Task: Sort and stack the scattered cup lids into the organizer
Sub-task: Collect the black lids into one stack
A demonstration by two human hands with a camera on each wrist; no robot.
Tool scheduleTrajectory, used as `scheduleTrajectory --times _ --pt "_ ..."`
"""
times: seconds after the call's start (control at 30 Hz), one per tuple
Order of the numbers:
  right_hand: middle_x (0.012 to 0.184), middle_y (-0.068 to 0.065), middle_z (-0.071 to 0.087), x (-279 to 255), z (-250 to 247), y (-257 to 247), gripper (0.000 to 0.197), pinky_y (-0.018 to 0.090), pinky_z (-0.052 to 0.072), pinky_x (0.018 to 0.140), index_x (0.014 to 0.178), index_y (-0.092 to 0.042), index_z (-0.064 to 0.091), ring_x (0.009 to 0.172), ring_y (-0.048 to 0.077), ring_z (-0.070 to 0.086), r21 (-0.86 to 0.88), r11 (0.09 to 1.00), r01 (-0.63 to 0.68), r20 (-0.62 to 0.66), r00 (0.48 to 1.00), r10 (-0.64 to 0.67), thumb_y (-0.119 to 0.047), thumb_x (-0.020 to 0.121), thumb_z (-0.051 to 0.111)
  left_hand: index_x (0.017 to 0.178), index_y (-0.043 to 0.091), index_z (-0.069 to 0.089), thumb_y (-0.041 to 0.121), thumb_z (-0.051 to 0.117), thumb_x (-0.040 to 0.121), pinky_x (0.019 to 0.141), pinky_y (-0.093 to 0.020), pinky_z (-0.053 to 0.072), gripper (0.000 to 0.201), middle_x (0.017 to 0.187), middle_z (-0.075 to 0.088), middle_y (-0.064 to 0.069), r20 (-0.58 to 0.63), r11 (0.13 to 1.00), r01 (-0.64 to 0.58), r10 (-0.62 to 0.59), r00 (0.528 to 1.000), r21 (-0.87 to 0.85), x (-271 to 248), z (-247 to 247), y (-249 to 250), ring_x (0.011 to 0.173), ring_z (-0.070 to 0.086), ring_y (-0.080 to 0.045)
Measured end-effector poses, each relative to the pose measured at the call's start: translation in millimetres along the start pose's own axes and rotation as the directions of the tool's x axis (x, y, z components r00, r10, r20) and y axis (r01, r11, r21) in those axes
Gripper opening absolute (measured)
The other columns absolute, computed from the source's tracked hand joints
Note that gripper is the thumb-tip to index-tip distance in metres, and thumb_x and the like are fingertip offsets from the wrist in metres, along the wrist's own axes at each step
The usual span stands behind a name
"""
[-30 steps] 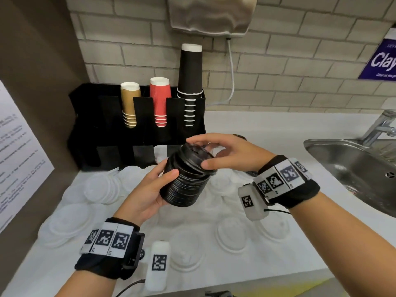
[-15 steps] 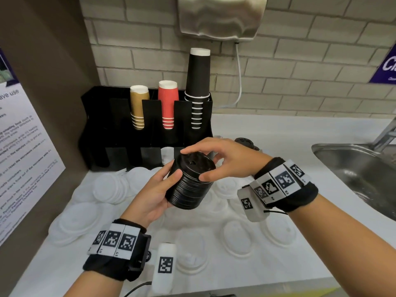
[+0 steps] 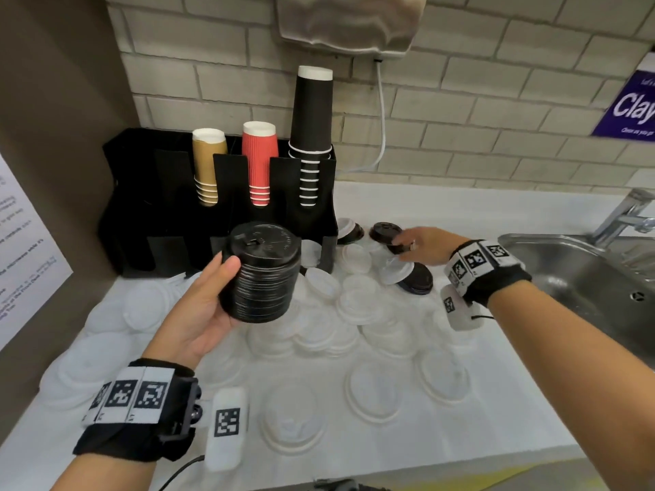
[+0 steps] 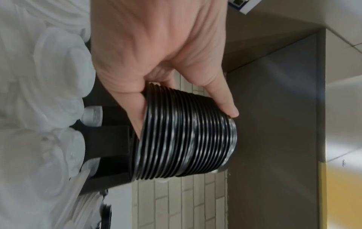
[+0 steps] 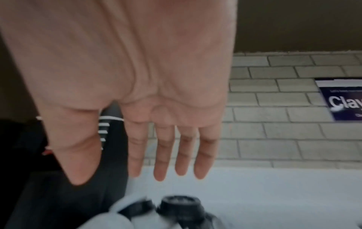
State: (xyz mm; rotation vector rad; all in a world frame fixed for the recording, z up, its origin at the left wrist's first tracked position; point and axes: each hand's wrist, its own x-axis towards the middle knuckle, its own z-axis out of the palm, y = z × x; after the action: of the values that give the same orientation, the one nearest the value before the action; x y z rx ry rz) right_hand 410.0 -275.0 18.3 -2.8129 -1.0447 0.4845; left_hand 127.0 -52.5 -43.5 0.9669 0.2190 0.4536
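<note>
Left hand [image 3: 198, 313]: curled round the stack of black lids [image 3: 260, 274], held in front of the organizer [image 3: 170, 214].
Right hand [image 3: 423, 244]: fingers straight, empty, seemingly just above a black lid [image 3: 385, 231] right of the organizer.

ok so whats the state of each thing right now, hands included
left hand: grips the black lid stack
black lid stack: held up, tilted
right hand: fingers straight, reaching over loose black lids
loose black lids: on the counter
white lids: scattered on the counter
cup holder: holds three cup stacks
</note>
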Motion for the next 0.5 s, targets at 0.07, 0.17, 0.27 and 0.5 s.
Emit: scheduleTrajectory --times 0.07,0.17,0.27,0.5 --pt "0.148 0.006 0.04 13.2 13.7 12.7 0.062 0.035 0.033 0.109 0.144 -0.021 0.04 0.133 0.026 0.04 -0.1 0.991 -0.089 0.045 0.995 0.094 -0.036 0.088 0.063 0.119 0.02 0.065 0.037 0.056 0.079 0.068 -0.031 0.06 0.044 0.114 0.072 -0.003 -0.049 1.0 0.001 -0.002 0.999 -0.02 1.0 -4.9 2.6 0.101 0.07 -0.016" --pt "0.145 0.009 0.042 35.4 33.7 16.7 0.081 0.037 0.036 0.104 0.147 -0.026 0.033 0.131 0.031 0.04 -0.202 0.97 -0.137 0.016 0.989 0.144 -0.051 0.079 0.069 0.128 0.016 0.058 0.039 0.057 0.077 0.067 -0.031 0.06 0.056 0.115 0.072 -0.004 -0.081 1.0 0.002 -0.003 0.997 -0.01 2.2 -8.0 5.1 0.101 0.07 -0.016" --pt "0.145 0.007 0.043 54.2 51.5 13.8 0.086 0.038 0.035 0.105 0.146 -0.026 0.031 0.132 0.03 0.039 -0.276 0.954 -0.118 0.006 0.992 0.125 -0.051 0.075 0.072 0.124 0.019 0.06 0.039 0.055 0.079 0.068 -0.032 0.06 0.05 0.115 0.072 -0.003 -0.058 0.998 -0.007 0.011 0.998 0.064 2.4 -8.3 5.3 0.103 0.07 -0.017" --pt "0.147 0.0 0.04 71.1 39.0 14.0 0.097 0.038 0.033 0.108 0.147 -0.034 0.024 0.134 0.026 0.039 -0.074 0.997 0.014 0.064 0.998 -0.009 -0.053 0.068 0.078 0.107 0.027 0.068 0.034 0.056 0.079 0.065 -0.029 0.059 0.031 0.106 0.073 0.0 -0.058 0.994 -0.018 0.025 0.998 0.106 4.1 -16.0 4.5 0.095 0.071 -0.014"
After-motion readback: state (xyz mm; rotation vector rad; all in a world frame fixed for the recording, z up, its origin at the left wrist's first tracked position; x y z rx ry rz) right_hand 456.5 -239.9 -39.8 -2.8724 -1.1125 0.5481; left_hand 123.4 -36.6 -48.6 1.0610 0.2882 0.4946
